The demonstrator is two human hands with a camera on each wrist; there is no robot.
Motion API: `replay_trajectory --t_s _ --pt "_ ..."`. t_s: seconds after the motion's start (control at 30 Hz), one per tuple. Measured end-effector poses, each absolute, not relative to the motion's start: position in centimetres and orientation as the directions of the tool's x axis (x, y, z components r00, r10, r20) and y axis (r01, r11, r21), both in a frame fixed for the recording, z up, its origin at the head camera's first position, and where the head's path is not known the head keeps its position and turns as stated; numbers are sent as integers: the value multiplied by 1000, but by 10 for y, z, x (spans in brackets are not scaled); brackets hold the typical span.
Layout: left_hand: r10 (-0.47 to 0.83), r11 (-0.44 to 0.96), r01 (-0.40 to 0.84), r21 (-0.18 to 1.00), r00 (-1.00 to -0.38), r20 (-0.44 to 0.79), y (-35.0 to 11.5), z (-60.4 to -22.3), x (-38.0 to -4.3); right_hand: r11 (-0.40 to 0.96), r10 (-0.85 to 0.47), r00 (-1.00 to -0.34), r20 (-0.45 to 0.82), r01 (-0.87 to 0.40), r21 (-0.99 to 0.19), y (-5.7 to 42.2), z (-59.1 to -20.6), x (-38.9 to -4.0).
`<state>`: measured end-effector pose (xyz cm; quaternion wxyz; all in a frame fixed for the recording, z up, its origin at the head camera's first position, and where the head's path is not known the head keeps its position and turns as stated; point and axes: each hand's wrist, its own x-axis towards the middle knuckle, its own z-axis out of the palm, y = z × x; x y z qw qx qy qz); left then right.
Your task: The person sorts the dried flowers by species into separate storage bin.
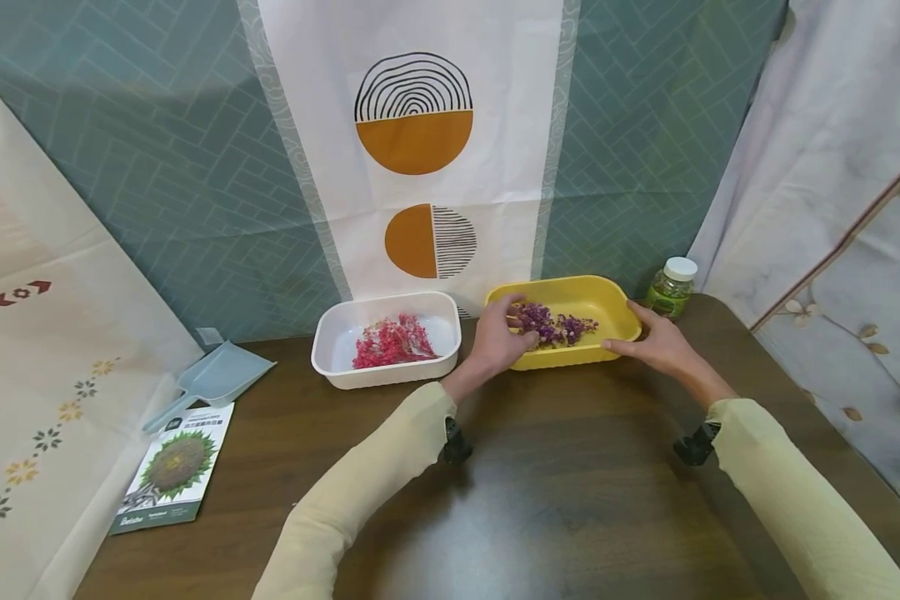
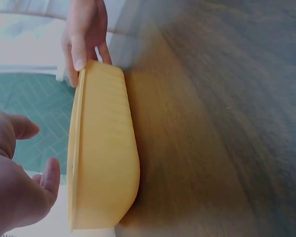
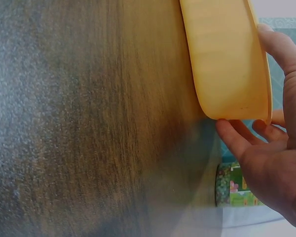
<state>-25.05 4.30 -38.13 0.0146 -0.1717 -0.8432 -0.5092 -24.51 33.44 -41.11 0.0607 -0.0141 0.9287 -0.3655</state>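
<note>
A yellow plastic basin [image 1: 585, 292] stands on the table with a bunch of dried purple flowers [image 1: 551, 325] inside. My left hand [image 1: 497, 336] hovers over the basin's left end, beside the flowers, its fingers loosely bent. In the left wrist view that hand [image 2: 19, 170] shows thumb and fingers spread apart, with nothing visible between them. My right hand [image 1: 663, 342] grips the basin's right end. In the right wrist view its thumb [image 3: 281, 47] lies at the rim and its other fingers touch the end wall.
Left of the yellow basin stands a white basin [image 1: 337, 379] with dried red flowers [image 1: 393, 342]. A white-capped jar [image 1: 671, 287] is behind my right hand. On the far left lie a light-blue dustpan [image 1: 225, 373] and a sunflower seed packet [image 1: 172, 471]. Curtain cloths border the table.
</note>
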Motion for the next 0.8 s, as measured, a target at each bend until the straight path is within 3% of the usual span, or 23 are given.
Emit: replay_trajectory --t_s 0.37,0.63,0.8 --pt "288 431 389 814 -914 285 18 -383 -217 745 -82 -992 -94 1 -667 342 -410 -246" --pt "235 382 399 834 -914 330 -13 -387 -204 743 -79 -992 -100 8 -670 348 -411 -243" --pt "208 423 379 823 -925 320 -36 -390 -195 739 -82 -994 -77 -9 -674 353 -414 -239"
